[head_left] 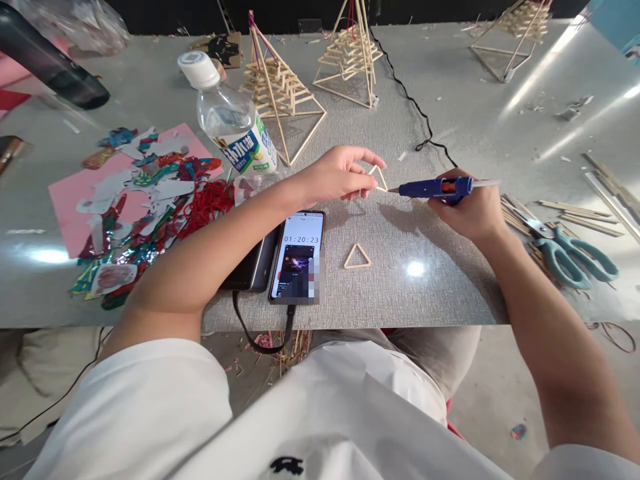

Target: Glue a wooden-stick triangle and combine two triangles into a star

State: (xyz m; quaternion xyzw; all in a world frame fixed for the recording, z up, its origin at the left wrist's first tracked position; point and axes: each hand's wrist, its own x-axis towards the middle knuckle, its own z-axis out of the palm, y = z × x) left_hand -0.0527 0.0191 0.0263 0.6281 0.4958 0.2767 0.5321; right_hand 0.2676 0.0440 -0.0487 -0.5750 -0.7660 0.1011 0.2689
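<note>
Between the fingertips of my left hand is a small triangle of thin wooden sticks, held above the table. My right hand is wrapped round a blue hot glue gun, with a white glue stick sticking out of its back. The gun's nozzle points left and is at the triangle's lower right corner; whether it touches cannot be made out. A second wooden triangle lies flat on the table below my hands.
A phone on a cable and a plastic bottle are left of centre. Teal-handled scissors lie on loose sticks at right. Stick pyramids stand behind; colourful scraps cover the left.
</note>
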